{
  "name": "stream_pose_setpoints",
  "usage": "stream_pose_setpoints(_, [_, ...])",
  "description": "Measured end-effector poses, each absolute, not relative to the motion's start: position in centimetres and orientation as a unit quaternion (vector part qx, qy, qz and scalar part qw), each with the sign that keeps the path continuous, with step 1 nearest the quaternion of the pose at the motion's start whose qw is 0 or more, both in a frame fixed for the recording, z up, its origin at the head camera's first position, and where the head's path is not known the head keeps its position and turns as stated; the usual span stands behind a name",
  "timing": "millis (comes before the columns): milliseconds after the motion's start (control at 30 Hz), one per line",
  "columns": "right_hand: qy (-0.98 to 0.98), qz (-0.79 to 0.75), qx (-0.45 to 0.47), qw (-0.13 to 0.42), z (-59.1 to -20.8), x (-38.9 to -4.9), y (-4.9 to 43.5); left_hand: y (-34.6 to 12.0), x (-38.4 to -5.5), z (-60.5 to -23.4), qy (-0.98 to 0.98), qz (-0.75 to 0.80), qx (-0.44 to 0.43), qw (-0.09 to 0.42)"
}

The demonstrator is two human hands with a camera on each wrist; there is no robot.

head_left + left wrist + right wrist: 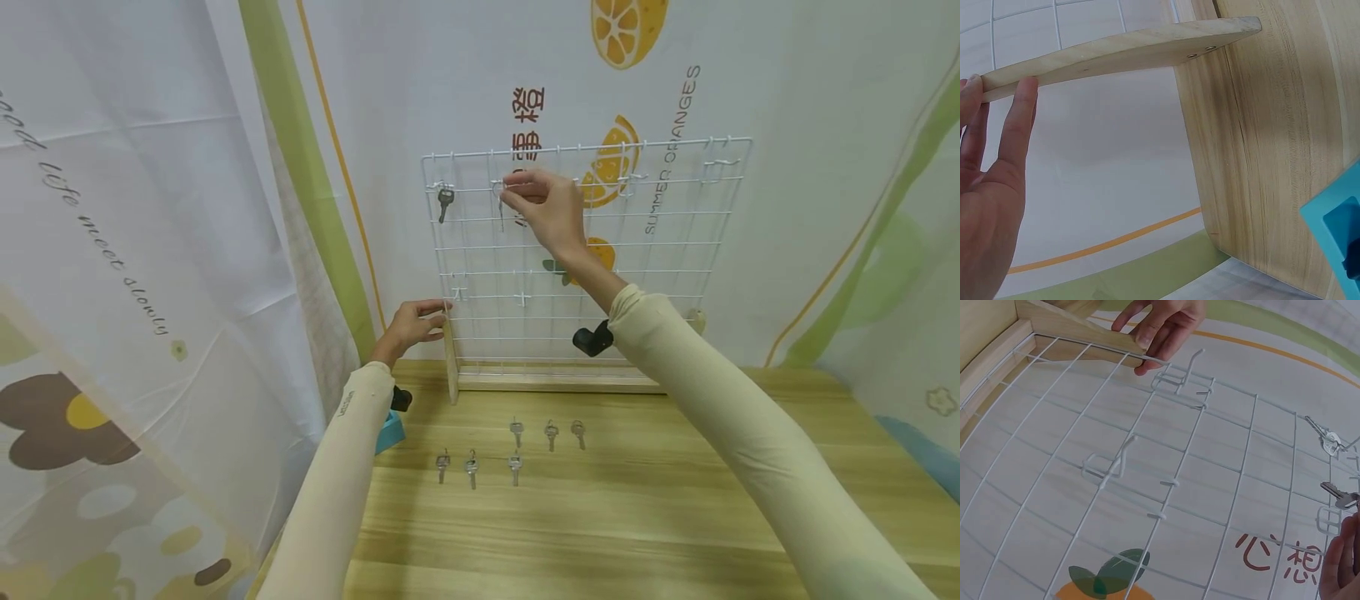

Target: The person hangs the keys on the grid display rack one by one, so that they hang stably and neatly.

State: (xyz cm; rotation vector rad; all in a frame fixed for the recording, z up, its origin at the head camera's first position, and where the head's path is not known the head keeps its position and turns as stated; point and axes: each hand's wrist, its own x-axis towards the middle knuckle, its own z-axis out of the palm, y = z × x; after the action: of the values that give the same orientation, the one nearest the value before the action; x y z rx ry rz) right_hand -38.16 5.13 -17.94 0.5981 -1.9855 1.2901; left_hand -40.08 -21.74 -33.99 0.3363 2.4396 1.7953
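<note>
While the wooden upright (451, 358) is gripped by the left hand's (411, 323) fingers, a key (1340, 496) is pinched at the wire grid (645, 244) by the right hand's (551, 208) fingers.

Right hand (1340, 565): cut off at the right wrist view's edge. Box (391, 434): partly hidden by left sleeve (337, 483), head view. Sleeve print (345, 404): too small to read.

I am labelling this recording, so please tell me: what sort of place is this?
Possibly an improvised indoor work corner: printed curtains hang behind and beside a wooden tabletop, where a wire grid stands beyond loose keys.
</note>
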Motion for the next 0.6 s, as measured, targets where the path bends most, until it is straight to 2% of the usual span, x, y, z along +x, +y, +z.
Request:
stream_pose_setpoints(133, [-0.767, 0.485, 0.234, 0.348, -18.09, -38.55, 5.06, -21.7, -40.15, -34.06, 0.8, 0.588, 0.111, 0.048])
stream_pose_setpoints(600, [-0.792, 0.469, 0.229, 0.318, -18.77, -39.03, 5.61, -21.76, -39.89, -33.91, 0.803, 0.584, 0.11, 0.046])
